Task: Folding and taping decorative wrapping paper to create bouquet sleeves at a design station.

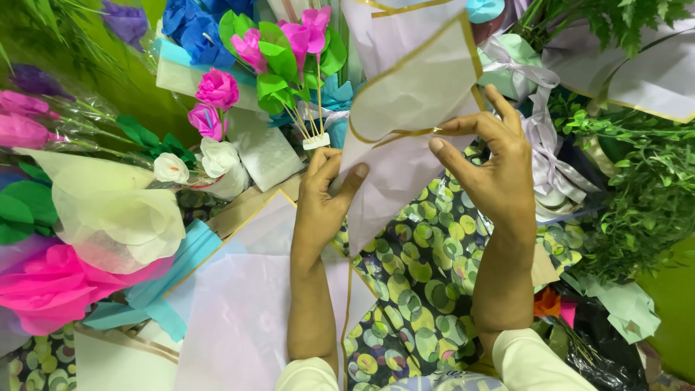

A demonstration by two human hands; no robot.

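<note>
A pale lilac sheet of wrapping paper with a gold edge [405, 108] is held up in the middle of the view, folded so that one gold-trimmed flap lies over the rest and the sheet narrows downward. The right hand [492, 166] pinches the fold at the gold border, thumb in front and fingers behind. The left hand [326, 192] grips the sheet's lower left edge, thumb pressed on the front of the paper and fingers curled behind it.

Just left of the sheet stands a small bunch of pink paper flowers with green paper leaves [286, 43], its thin stems bound by a white band. Below the hands lies a dark cloth printed with green round leaves [416, 282], and beside it, under the left forearm, another flat lilac gold-edged sheet [246, 304]. Farther left are a large pink paper flower [51, 286], a cream tissue bloom [116, 210], turquoise paper strips [181, 261] and small white paper roses [195, 163]. To the right hangs a lilac satin ribbon bow [543, 137], with green leafy foliage [644, 195] beyond it.
</note>
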